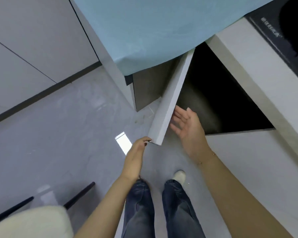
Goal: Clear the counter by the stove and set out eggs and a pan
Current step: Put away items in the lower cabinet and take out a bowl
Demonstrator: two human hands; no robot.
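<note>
A white cabinet door (170,100) below the counter stands swung out towards me. My left hand (136,155) pinches its lower corner with the fingertips. My right hand (187,127) hovers open, palm up, just right of the door's edge, in front of the dark cabinet opening (218,93). Nothing can be made out inside the cabinet. The black stove top (286,26) sits on the white counter (244,54) at the upper right. No eggs or pan are in view.
A light blue cloth (153,31) covers the surface at the top centre. Grey floor (58,134) spreads to the left. A white padded seat (29,222) with black legs stands at the bottom left. My legs and a white shoe (179,176) are below the door.
</note>
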